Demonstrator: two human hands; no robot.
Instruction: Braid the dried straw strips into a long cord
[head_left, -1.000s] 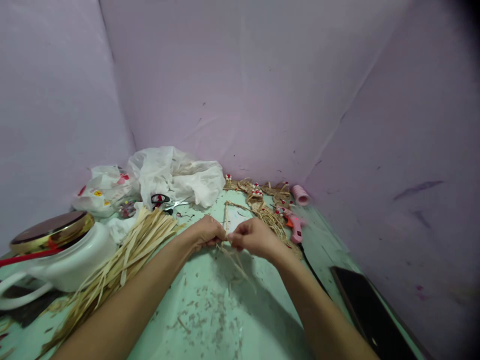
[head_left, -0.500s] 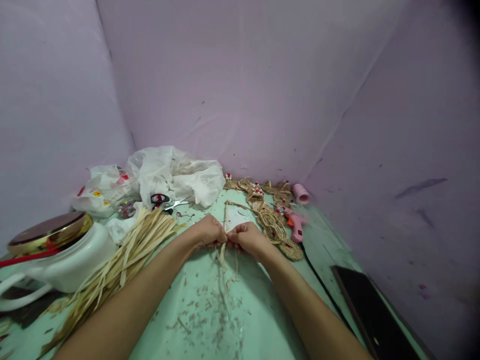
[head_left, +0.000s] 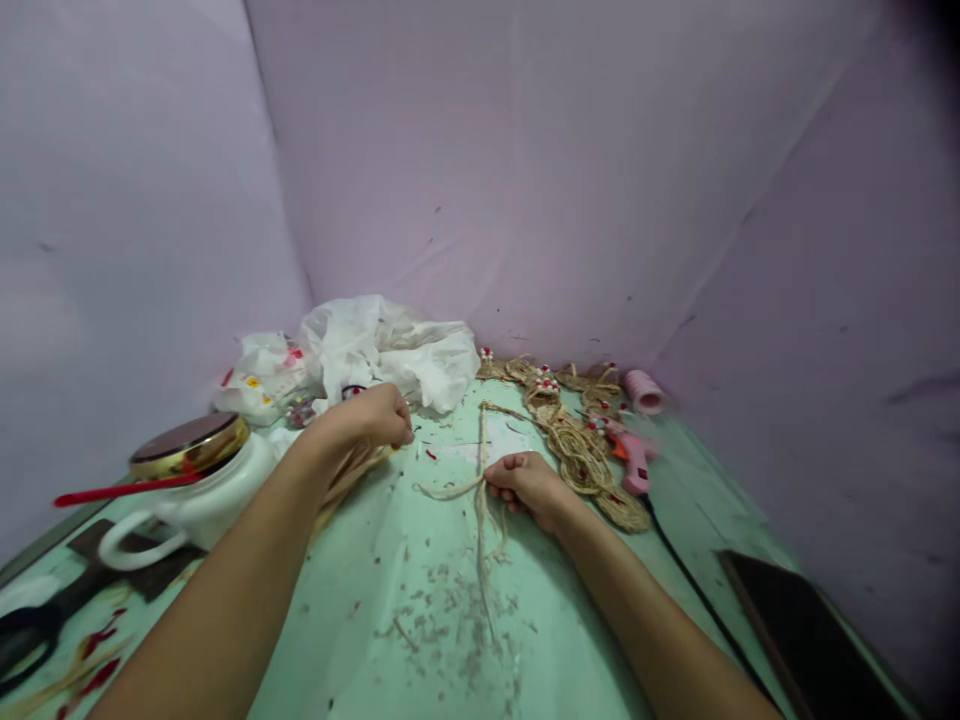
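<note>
My right hand [head_left: 525,485] pinches a thin raffia braid [head_left: 484,435] between thumb and fingertips. From that pinch, loose strands hang toward me and one strand stretches out to the left. Beyond the hand, the braid bends at its far end and runs right toward coiled braided pieces [head_left: 585,455] with red and white beads. My left hand [head_left: 379,418] is away from the braid, above the bundle of raffia strips [head_left: 349,480] and in front of the scissors [head_left: 354,391]. Its fingers are curled closed; whatever they may hold is hidden.
White plastic bags [head_left: 390,350] lie against the wall. On the left stand a white pot [head_left: 225,490] with a gold-rimmed lid [head_left: 191,442] and a red stick [head_left: 124,490]. A pink glue gun [head_left: 636,460], a pink spool [head_left: 645,392] and a dark flat object [head_left: 810,630] lie right.
My left hand has let go of the braid and moved left to the raffia bundle. My right hand still pinches the braid. The whole view has shifted, with things appearing farther right.
</note>
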